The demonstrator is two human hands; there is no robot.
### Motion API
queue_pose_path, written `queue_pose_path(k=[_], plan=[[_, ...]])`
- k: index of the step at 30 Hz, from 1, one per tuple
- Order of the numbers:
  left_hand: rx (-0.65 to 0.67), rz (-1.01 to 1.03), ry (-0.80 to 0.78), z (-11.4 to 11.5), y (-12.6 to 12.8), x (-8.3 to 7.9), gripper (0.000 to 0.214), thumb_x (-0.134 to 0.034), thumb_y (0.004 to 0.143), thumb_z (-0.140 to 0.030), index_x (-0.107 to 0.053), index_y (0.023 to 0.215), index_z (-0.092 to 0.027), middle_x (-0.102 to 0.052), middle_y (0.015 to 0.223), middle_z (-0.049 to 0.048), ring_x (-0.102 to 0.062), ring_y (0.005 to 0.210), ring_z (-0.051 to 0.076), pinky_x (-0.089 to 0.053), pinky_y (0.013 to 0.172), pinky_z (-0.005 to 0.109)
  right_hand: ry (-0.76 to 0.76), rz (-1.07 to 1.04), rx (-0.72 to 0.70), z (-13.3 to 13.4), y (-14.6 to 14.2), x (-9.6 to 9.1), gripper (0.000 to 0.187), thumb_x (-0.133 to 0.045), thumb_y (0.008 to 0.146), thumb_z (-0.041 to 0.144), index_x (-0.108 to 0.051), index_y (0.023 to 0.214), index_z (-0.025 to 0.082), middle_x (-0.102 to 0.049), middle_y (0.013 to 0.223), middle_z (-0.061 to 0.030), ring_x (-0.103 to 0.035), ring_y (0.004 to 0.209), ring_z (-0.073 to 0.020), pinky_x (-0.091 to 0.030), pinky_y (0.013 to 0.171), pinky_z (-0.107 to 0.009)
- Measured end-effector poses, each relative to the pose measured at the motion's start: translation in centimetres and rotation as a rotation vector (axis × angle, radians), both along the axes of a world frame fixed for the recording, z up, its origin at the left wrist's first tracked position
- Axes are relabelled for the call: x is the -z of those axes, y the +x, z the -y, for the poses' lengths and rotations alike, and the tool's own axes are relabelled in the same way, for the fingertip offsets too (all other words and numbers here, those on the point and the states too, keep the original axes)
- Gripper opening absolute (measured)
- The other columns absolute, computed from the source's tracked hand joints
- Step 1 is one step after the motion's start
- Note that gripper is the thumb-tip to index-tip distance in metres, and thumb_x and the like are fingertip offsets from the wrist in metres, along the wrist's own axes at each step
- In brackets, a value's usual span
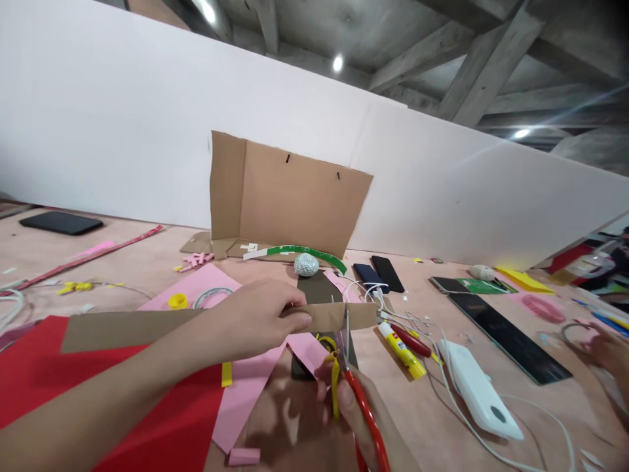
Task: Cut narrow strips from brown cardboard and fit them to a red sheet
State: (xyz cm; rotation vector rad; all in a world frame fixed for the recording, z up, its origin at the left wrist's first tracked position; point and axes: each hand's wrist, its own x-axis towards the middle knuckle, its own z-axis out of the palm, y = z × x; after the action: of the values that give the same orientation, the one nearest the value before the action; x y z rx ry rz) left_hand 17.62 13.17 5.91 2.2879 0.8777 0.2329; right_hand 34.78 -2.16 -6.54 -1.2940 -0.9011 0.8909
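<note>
My left hand [255,321] is clenched in a pinch on a long brown cardboard strip [132,331], which lies across a red paper sheet [98,400] and a pink foam sheet [240,400]. My right hand [356,406] grips red-handled scissors [368,419], with the steel blades upright at the strip's far end. A curled yellow strip [335,387] hangs just beside the blades.

Room is tight at 9 o'clock, where the paper crowds the hands, but the pale desk [422,419] is more open from 3 to 5 o'clock. There, a yellow glue stick [401,351] and a glossy white power bank [479,400] with a thin white cable [555,413] lie near a black tablet [508,334].

At 12 o'clock, a folded corrugated cardboard panel [289,190] stands upright with a crinkled foil ball [306,265] before it. Another person's hand [609,351] sits at 3 o'clock, well apart. A white wall [98,111] rises behind the desk under concrete beams [486,72].
</note>
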Motion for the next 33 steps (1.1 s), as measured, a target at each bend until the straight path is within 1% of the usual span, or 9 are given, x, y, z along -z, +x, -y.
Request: queue_pose_path(k=[3,7,8,11,14,17,22,25,33], plan=[[-0.004,0.035,0.005,-0.1,0.0,0.5,0.035,-0.052,0.091,-0.039,-0.055,0.061,-0.022,-0.057,0.055,-0.0012,-0.046,0.049,0.015,-0.022,0.050,0.032,-0.020,0.005,-0.012,0.0,0.2,0.1,0.030,-0.066,0.101,0.037,-0.066,0.125,0.021,-0.066,0.129,-0.0084,-0.068,0.107,-0.0233,-0.060,0.089,-0.040],[-0.005,0.005,0.007,-0.3,0.1,0.9,0.032,-0.052,0.091,-0.039,-0.058,0.064,-0.022,-0.062,0.058,-0.0009,-0.050,0.051,0.016,-0.024,0.051,0.031,-0.042,0.012,-0.009,0.0,0.1,0.5,0.016,-0.068,0.098,0.041,-0.072,0.110,0.031,-0.067,0.132,-0.0039,-0.068,0.109,-0.0239,-0.058,0.085,-0.034],[-0.007,-0.007,0.007,-0.3,0.1,0.9,0.031,-0.052,0.090,-0.039,-0.059,0.065,-0.022,-0.063,0.058,-0.0009,-0.051,0.052,0.016,-0.025,0.051,0.031,-0.046,0.014,-0.006,0.0,0.1,0.6,0.017,-0.068,0.098,0.042,-0.072,0.109,0.030,-0.067,0.132,-0.0040,-0.069,0.108,-0.0240,-0.058,0.085,-0.034],[-0.017,-0.021,0.004,-0.3,0.2,1.0,0.032,-0.052,0.090,-0.041,-0.060,0.065,-0.022,-0.063,0.059,-0.0002,-0.051,0.052,0.017,-0.024,0.050,0.032,-0.060,0.018,0.001,0.1,0.2,0.6,0.028,-0.066,0.100,0.039,-0.068,0.121,0.021,-0.067,0.130,-0.0076,-0.069,0.106,-0.0239,-0.060,0.089,-0.040],[-0.024,-0.014,0.019,-0.4,0.3,1.1,0.034,-0.053,0.091,-0.043,-0.061,0.066,-0.022,-0.063,0.061,0.0005,-0.051,0.054,0.017,-0.023,0.050,0.032,-0.078,0.022,0.003,0.0,0.3,0.5,0.030,-0.065,0.101,0.038,-0.066,0.125,0.020,-0.066,0.129,-0.0081,-0.068,0.107,-0.0241,-0.060,0.090,-0.041],[-0.009,-0.013,0.015,-0.5,0.3,1.5,0.033,-0.053,0.090,-0.043,-0.060,0.065,-0.022,-0.060,0.060,-0.0001,-0.050,0.054,0.017,-0.024,0.050,0.031,-0.096,0.028,0.002,-0.1,0.2,0.5,0.024,-0.068,0.099,0.038,-0.069,0.120,0.026,-0.067,0.130,-0.0066,-0.068,0.109,-0.0241,-0.060,0.087,-0.037],[0.006,-0.002,0.027,-0.5,0.3,1.7,0.034,-0.052,0.091,-0.040,-0.055,0.063,-0.022,-0.057,0.059,-0.0011,-0.047,0.052,0.015,-0.025,0.051,0.031,-0.119,0.053,0.003,-0.2,-0.2,0.6,0.034,-0.066,0.101,0.037,-0.064,0.128,0.017,-0.066,0.128,-0.0087,-0.069,0.107,-0.0246,-0.061,0.090,-0.043],[-0.005,-0.006,0.041,-0.6,0.1,1.6,0.035,-0.050,0.093,-0.040,-0.053,0.063,-0.022,-0.060,0.061,-0.0013,-0.049,0.052,0.015,-0.027,0.053,0.031,-0.132,0.080,0.011,-0.1,-0.5,0.7,0.035,-0.066,0.100,0.038,-0.064,0.129,0.017,-0.066,0.128,-0.0085,-0.068,0.108,-0.0254,-0.060,0.090,-0.044],[-0.050,-0.055,-0.142,-1.5,-0.5,1.2,0.035,-0.053,0.093,-0.048,-0.056,0.069,-0.022,-0.066,0.065,-0.0003,-0.059,0.053,0.017,-0.034,0.048,0.029,-0.161,0.217,0.071,-0.3,0.2,1.2,0.034,-0.066,0.101,0.038,-0.065,0.126,0.016,-0.067,0.125,-0.0082,-0.069,0.104,-0.0240,-0.061,0.087,-0.042]])
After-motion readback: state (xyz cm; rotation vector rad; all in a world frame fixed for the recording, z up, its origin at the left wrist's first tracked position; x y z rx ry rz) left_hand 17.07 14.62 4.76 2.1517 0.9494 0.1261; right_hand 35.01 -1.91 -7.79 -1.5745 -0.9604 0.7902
